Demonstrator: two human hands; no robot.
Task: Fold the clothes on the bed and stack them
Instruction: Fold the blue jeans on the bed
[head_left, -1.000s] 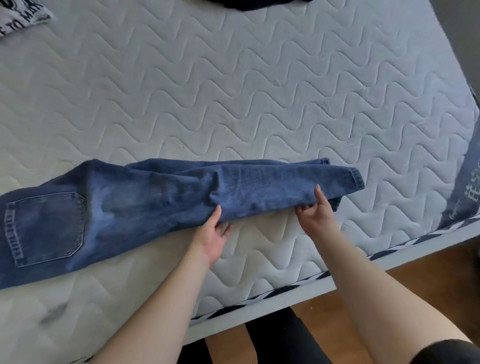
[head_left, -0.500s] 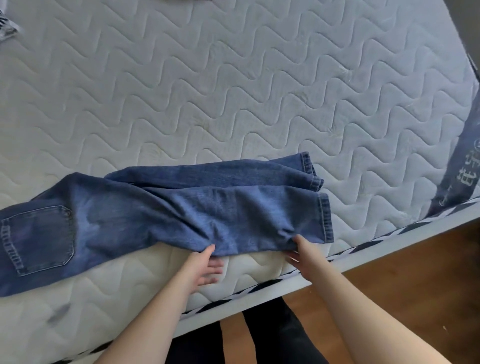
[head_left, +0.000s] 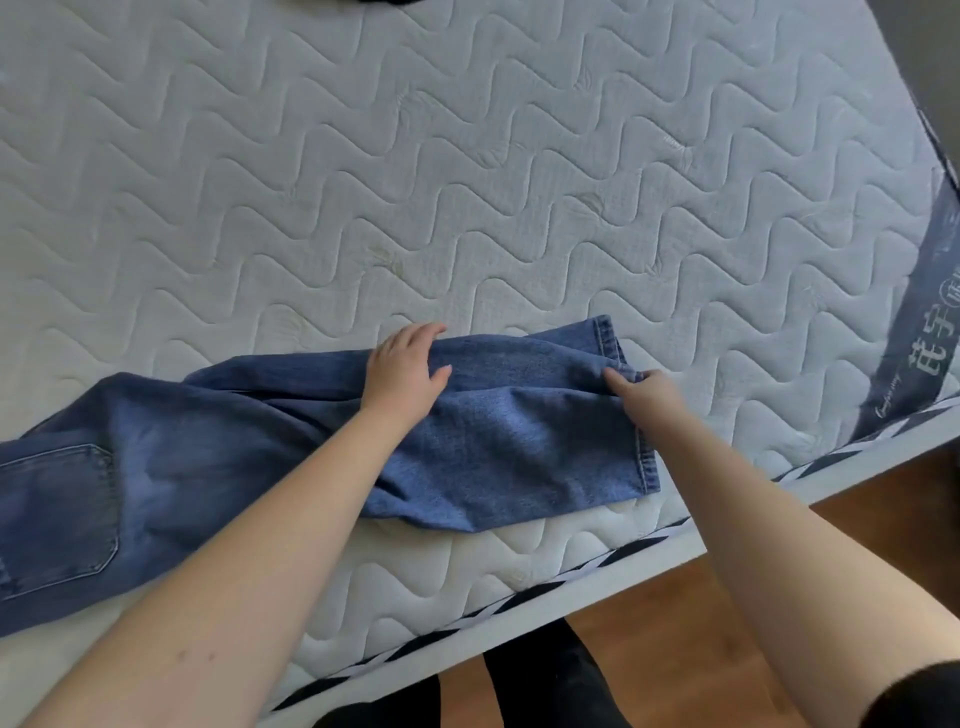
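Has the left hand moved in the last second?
Yes. The left hand has gone from the jeans' near edge, by the mattress border, across to their far edge, deeper onto the bed.

Blue jeans (head_left: 519, 447) flat on mattress (head_left: 467, 182)
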